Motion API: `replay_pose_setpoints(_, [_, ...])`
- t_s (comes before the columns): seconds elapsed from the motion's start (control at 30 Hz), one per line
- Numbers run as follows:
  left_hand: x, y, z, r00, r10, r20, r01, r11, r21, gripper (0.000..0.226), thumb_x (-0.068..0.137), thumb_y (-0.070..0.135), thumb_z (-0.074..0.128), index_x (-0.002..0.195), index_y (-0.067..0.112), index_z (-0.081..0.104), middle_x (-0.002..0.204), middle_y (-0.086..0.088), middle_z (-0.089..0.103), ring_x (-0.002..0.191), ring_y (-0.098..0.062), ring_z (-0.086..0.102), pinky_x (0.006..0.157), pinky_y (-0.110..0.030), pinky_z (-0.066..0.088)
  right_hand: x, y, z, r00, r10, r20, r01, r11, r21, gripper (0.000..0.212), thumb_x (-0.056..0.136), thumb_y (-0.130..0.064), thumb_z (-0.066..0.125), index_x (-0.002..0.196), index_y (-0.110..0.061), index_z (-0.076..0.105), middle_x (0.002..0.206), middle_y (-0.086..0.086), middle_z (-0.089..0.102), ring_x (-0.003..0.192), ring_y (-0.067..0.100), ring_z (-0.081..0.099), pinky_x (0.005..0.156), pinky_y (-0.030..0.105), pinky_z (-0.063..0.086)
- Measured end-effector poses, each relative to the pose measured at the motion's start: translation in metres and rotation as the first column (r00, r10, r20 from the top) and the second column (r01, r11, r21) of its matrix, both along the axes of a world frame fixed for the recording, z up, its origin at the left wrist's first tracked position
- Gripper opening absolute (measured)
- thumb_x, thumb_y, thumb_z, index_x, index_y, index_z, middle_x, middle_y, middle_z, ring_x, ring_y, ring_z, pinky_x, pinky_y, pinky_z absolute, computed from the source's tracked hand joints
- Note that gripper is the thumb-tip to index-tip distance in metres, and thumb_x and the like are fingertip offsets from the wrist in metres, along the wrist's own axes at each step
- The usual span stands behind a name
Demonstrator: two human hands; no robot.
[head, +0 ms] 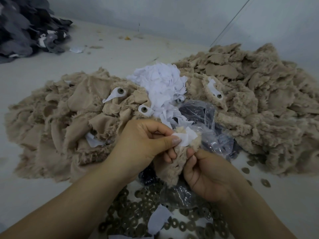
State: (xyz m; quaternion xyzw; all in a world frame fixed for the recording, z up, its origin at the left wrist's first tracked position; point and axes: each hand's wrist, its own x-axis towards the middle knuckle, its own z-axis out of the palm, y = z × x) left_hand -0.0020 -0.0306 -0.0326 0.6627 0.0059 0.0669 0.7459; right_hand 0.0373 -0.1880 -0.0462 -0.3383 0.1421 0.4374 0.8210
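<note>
Both hands are closed on a tan plush piece [172, 163], which is held above a heap of washers [133, 216]. A white patch [186, 138] is pinched against its top by the left hand [143, 140], and its lower edge is gripped by the right hand [205, 176]. White scraps [162, 83] and a plastic bag [205, 116] are seen just behind.

beige plush piece [174, 163], white patch [185, 138], bronze-brown washers [131, 213].
</note>
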Motion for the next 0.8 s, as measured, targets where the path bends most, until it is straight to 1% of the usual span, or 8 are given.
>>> replay_pose_setpoints(0.07, [0.0, -0.002, -0.001, 1.0, 0.006, -0.001, -0.006, 1.0, -0.006, 0.023, 0.067, 0.009, 0.076, 0.079, -0.009, 0.068, 0.056, -0.021, 0.065, 0.044, -0.023, 0.061, 0.045, -0.027, 0.053, -0.004, 0.004, -0.001, 0.993, -0.111, 0.029, 0.112, 0.993, -0.041, 0.017, 0.082, -0.004, 0.062, 0.085, 0.007, 0.075, 0.07, 0.015, 0.067, 0.052, 0.007, 0.063, 0.038, 0.012, 0.047])
replay_pose_setpoints(0.17, [0.001, -0.002, -0.003, 1.0, 0.017, -0.007, -0.017, 1.0, 0.021, 0.014, 0.072, 0.002, 0.076, 0.076, -0.009, 0.068, 0.056, -0.02, 0.065, 0.044, -0.02, 0.061, 0.044, -0.026, 0.052, -0.01, 0.006, -0.005, 0.929, -0.208, 0.307, 0.267, 0.949, -0.165, 0.022, 0.095, 0.003, 0.051, 0.092, 0.001, 0.073, 0.07, 0.011, 0.072, 0.051, 0.006, 0.064, 0.042, 0.013, 0.049])
replay_pose_setpoints(0.27, [0.0, -0.002, -0.005, 0.998, 0.068, -0.014, -0.067, 0.997, 0.031, 0.008, 0.072, 0.003, 0.077, 0.07, 0.0, 0.07, 0.056, -0.021, 0.065, 0.041, -0.017, 0.058, 0.041, -0.024, 0.049, -0.013, 0.007, -0.006, 0.874, -0.163, 0.458, 0.288, 0.932, -0.219, 0.029, 0.096, 0.007, 0.048, 0.09, -0.004, 0.073, 0.073, 0.012, 0.074, 0.054, 0.009, 0.066, 0.046, 0.015, 0.05])
replay_pose_setpoints(0.37, [0.002, -0.002, -0.008, 0.994, 0.113, 0.003, -0.113, 0.994, 0.011, 0.016, 0.066, 0.017, 0.078, 0.069, 0.003, 0.071, 0.056, -0.021, 0.064, 0.042, -0.019, 0.057, 0.041, -0.025, 0.048, -0.014, 0.006, -0.003, 0.84, -0.055, 0.54, 0.256, 0.918, -0.304, 0.031, 0.097, 0.001, 0.051, 0.084, -0.008, 0.077, 0.076, 0.014, 0.075, 0.055, 0.009, 0.065, 0.045, 0.016, 0.048])
replay_pose_setpoints(0.5, [0.003, -0.002, -0.01, 0.992, 0.127, 0.005, -0.127, 0.992, 0.015, 0.02, 0.062, 0.025, 0.08, 0.072, 0.008, 0.074, 0.059, -0.022, 0.065, 0.045, -0.019, 0.056, 0.044, -0.025, 0.048, -0.016, 0.007, -0.005, 0.813, 0.018, 0.581, 0.244, 0.897, -0.368, 0.042, 0.094, 0.007, 0.047, 0.077, -0.015, 0.078, 0.069, 0.009, 0.073, 0.048, 0.007, 0.059, 0.041, 0.016, 0.043])
replay_pose_setpoints(0.57, [0.002, -0.002, -0.009, 0.997, 0.081, -0.001, -0.081, 0.996, 0.029, 0.017, 0.061, 0.025, 0.081, 0.071, 0.012, 0.076, 0.06, -0.024, 0.065, 0.044, -0.018, 0.055, 0.043, -0.024, 0.047, -0.017, 0.009, -0.007, 0.819, -0.019, 0.574, 0.27, 0.895, -0.356, 0.044, 0.093, 0.009, 0.047, 0.076, -0.016, 0.079, 0.067, 0.007, 0.071, 0.048, 0.006, 0.056, 0.042, 0.016, 0.043])
replay_pose_setpoints(0.63, [0.001, -0.003, -0.008, 0.998, 0.055, -0.001, -0.055, 0.998, 0.04, 0.021, 0.061, 0.024, 0.081, 0.072, 0.007, 0.074, 0.057, -0.021, 0.064, 0.041, -0.016, 0.054, 0.041, -0.022, 0.045, -0.016, 0.009, -0.008, 0.819, -0.079, 0.569, 0.32, 0.885, -0.338, 0.043, 0.092, 0.008, 0.05, 0.076, -0.018, 0.079, 0.067, 0.006, 0.071, 0.048, 0.006, 0.053, 0.042, 0.016, 0.042])
replay_pose_setpoints(0.8, [0.0, -0.008, -0.009, 0.997, 0.077, 0.014, -0.078, 0.993, 0.087, 0.023, 0.061, 0.024, 0.082, 0.071, 0.006, 0.071, 0.058, -0.016, 0.068, 0.04, -0.016, 0.056, 0.041, -0.021, 0.045, -0.017, 0.007, -0.011, 0.787, -0.144, 0.6, 0.38, 0.88, -0.286, 0.033, 0.091, 0.005, 0.057, 0.082, -0.017, 0.08, 0.07, 0.007, 0.072, 0.049, 0.007, 0.052, 0.044, 0.016, 0.043])
